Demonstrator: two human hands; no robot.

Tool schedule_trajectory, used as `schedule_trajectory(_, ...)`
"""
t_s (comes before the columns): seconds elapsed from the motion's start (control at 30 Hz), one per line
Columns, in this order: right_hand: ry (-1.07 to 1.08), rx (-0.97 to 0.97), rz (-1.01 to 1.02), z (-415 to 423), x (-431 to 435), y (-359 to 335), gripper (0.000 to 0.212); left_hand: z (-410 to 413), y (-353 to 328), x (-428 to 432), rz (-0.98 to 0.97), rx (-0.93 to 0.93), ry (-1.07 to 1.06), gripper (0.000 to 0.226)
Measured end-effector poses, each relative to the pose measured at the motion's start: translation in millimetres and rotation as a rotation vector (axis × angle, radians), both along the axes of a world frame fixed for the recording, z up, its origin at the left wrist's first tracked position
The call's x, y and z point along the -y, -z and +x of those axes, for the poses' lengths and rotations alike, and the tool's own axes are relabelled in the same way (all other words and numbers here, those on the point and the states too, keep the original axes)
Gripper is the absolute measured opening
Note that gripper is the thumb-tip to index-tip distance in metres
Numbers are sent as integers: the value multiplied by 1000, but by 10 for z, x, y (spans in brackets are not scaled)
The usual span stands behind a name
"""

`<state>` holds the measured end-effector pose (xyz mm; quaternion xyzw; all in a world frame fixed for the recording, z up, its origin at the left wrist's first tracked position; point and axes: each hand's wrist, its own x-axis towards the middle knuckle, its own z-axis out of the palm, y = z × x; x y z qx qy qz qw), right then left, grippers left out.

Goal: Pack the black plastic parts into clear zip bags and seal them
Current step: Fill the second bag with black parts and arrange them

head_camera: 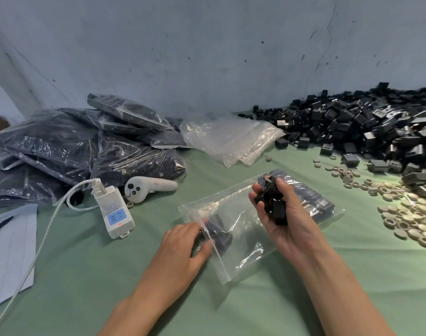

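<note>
Clear bag [242,241] lengthwise left-right, mouth left; left hand [182,246] pinching mouth; right hand [288,230] round black parts [272,203]

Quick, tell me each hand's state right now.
Left hand: holds the clear zip bag at its mouth.
Right hand: grips a handful of black plastic parts.

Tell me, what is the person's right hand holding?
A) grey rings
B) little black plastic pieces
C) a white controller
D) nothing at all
B: the right hand grips a bunch of black plastic parts above the clear zip bag.
</note>
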<state>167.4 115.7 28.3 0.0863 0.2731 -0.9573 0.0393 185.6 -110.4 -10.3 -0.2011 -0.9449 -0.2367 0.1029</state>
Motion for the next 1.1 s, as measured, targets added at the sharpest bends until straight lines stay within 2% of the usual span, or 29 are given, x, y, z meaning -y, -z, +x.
schedule_trajectory(0.13, 0, 3, -4, 4, -2, 6, 39, -33, 35, -84, -30, -38, -36, 50)
schedule_trajectory(0.3, 14, 18, -5, 3, -9, 0, 32, -143, 5, -73, 19, 72, 59, 65)
schedule_trajectory(0.4, 17, 19, -4, 4, 3, -1, 31, -220, -49, -109, -34, 57, 135, 46)
schedule_trajectory(0.5, 21, 31, 12, 5, 21, 0, 26, -269, -105, -189, -58, 30, 97, 32)
schedule_trajectory(0.73, 24, 35, 11, 9, 53, -11, 22, -311, -90, -365, 51, -62, -49, 26)
schedule_trajectory(0.83, 21, 40, 23, 19, 59, -9, 21, -325, -127, -367, 132, 1, -33, 26)
schedule_trajectory(0.93, 3, 44, 29, 18, 54, 4, 24, -235, -127, -220, 179, 53, 8, 17)
schedule_trajectory(1.0, -42, 40, 61, 2, 51, 10, 32, -124, -118, -27, 234, -60, -120, 6)
schedule_trajectory(1.1, -137, 10, 160, -12, 81, 21, 47, -36, -282, 144, 457, -225, -308, 16)
